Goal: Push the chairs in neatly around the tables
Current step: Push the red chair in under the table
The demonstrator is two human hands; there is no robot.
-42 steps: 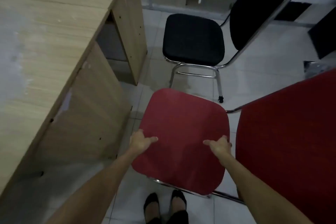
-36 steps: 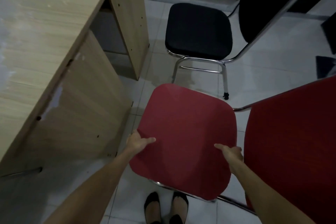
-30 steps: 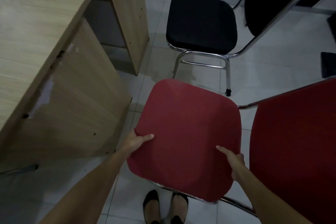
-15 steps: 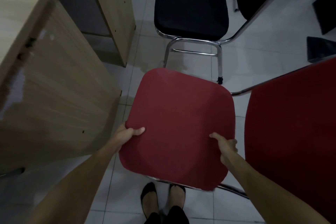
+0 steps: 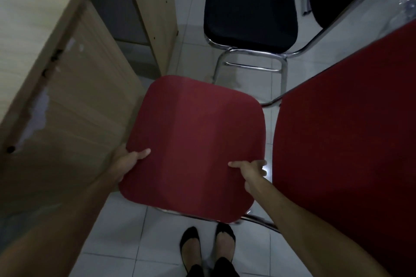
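A red chair with a padded seat (image 5: 195,141) and chrome frame stands in front of me, its red backrest (image 5: 346,137) filling the right side. My left hand (image 5: 128,161) grips the seat's left edge, thumb on top. My right hand (image 5: 251,170) grips the seat's right edge beside the backrest. The seat's left side lies close against the side panel of a light wooden table (image 5: 74,101). Beyond stands a black chair (image 5: 249,7) with a chrome frame, its seat facing the table's open knee space.
White tiled floor (image 5: 139,238) runs under the chairs. My two feet in black shoes (image 5: 207,247) stand just behind the red seat. A vertical table leg panel (image 5: 153,13) separates the knee space from the aisle.
Both hands slid from resting on the seat top to gripping its side edges. The red chair and my view have shifted toward the table, bringing the seat nearer the side panel.
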